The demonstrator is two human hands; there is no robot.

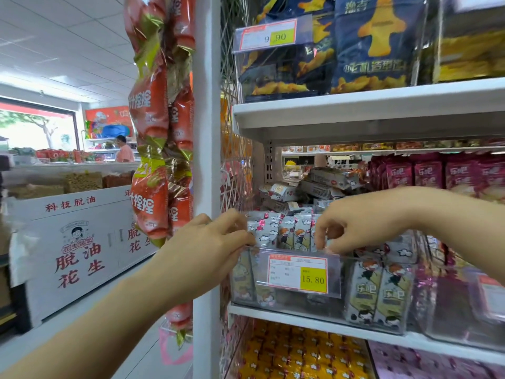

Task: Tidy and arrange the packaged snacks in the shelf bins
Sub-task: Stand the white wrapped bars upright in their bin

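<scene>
A clear plastic bin (352, 269) stands on the middle shelf, filled with grey snack packets (292, 233) that carry a cartoon figure. A price tag (297, 273) reading 15.80 hangs on its front wall. My left hand (216, 247) reaches in from the lower left with its fingertips at the bin's left front rim, beside the upright packets. Over the middle of the bin my right hand (355, 222) has its fingers curled down onto the tops of the packets; whether it pinches one is hidden. More grey packets (322, 184) lie loosely piled behind.
Magenta snack packs (426, 173) fill the neighbouring bin on the right. Dark blue bags (374, 45) stand on the shelf above, yellow packets (297, 354) below. A white upright post (206, 160) carries hanging orange sausage strips (155, 132). White peanut display boxes (73, 242) lie left.
</scene>
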